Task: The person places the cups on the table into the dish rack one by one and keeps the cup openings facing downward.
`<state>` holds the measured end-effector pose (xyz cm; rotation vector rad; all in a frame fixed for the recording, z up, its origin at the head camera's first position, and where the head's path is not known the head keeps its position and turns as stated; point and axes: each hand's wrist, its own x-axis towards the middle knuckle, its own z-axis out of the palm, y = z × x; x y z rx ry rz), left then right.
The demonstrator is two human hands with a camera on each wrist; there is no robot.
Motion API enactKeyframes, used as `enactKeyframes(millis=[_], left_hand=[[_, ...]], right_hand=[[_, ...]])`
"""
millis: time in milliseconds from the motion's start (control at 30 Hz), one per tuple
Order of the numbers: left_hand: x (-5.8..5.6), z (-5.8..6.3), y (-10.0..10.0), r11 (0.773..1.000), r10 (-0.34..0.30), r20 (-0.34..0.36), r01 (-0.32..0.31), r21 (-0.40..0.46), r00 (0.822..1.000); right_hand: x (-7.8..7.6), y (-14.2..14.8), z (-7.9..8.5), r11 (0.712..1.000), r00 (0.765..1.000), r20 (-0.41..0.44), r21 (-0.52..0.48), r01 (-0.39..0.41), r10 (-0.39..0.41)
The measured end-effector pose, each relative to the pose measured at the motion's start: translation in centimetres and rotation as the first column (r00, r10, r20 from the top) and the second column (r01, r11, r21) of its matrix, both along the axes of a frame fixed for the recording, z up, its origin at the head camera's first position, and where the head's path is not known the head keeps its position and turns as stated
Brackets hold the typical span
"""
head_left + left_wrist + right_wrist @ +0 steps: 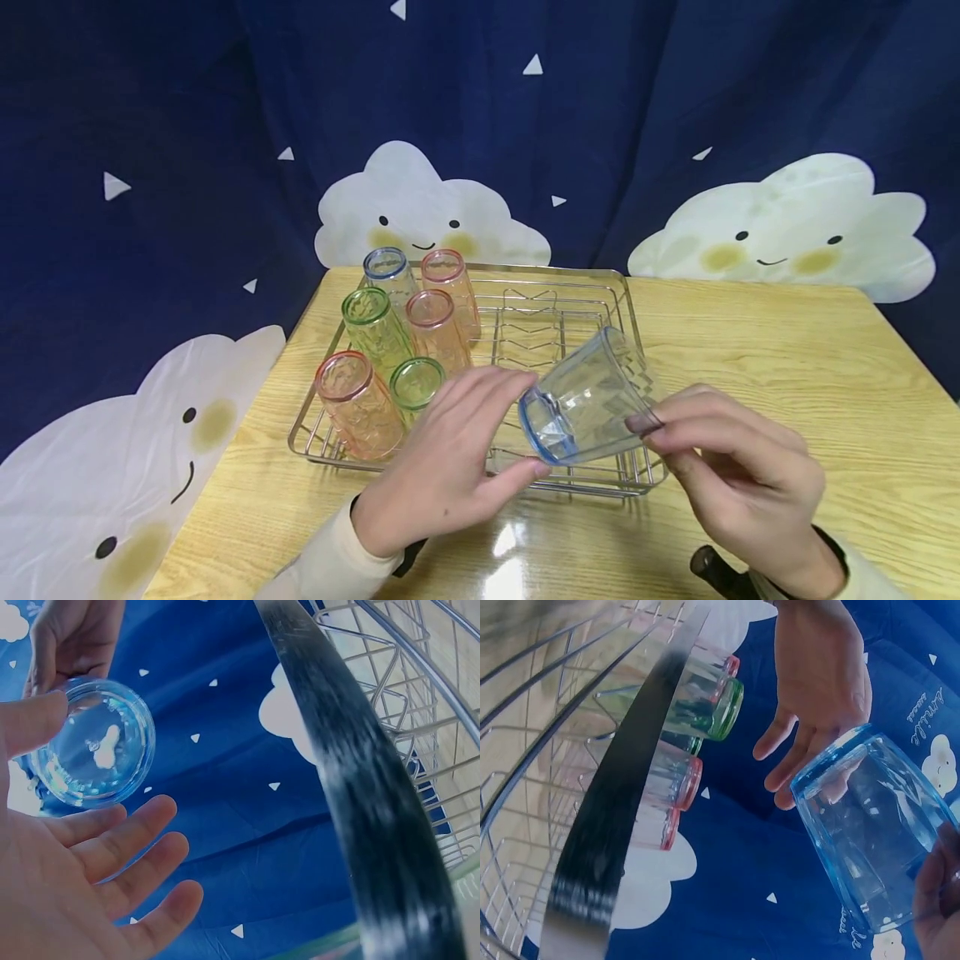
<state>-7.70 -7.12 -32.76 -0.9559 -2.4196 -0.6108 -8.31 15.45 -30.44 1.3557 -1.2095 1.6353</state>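
Observation:
A clear blue-tinted glass (588, 400) is tilted above the rack, its thick blue base to the left and its mouth to the right. My right hand (742, 467) pinches it at the rim between thumb and fingers. My left hand (457, 450) is spread at the base end, thumb below and fingers above. In the left wrist view the left hand's fingers (142, 855) are loosely extended, and the thumb overlaps the edge of the round base. The right wrist view shows the left palm (821, 682) just past the blue base.
On the wooden table (795, 350) stands a wire rack (630, 300). Its left side bears several upside-down glasses: a blue one (390, 275), pink ones (450, 292), green ones (375, 329) and an orange-red one (360, 408). A dark blue curtain (585, 108) with clouds hangs behind.

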Motion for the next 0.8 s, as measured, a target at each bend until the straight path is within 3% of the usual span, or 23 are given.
enactKeyframes(millis=[167, 400, 600, 800], left_hand=[[0.1, -0.1, 0.2, 1.000, 0.017, 0.052, -0.017, 0.002, 0.999], [0.1, -0.2, 0.3, 0.996, 0.049, 0.043, -0.052, 0.071, 0.998], [-0.1, -0.2, -0.1, 0.989, 0.064, 0.068, -0.072, 0.128, 0.996], [-0.1, -0.3, -0.1, 0.978, 0.033, 0.099, -0.052, 0.201, 0.995]], right_hand=[[-0.2, -0.4, -0.4, 0.999, 1.000, 0.003, -0.029, -0.015, 0.015], [-0.5, -0.5, -0.9, 0.999, 0.997, 0.055, -0.004, -0.051, 0.051], [-0.7, -0.2, -1.2, 0.994, 0.985, 0.169, 0.091, -0.052, 0.036], [-0.9, 0.2, -1.6, 0.989, 0.968, 0.250, 0.139, -0.040, 0.004]])
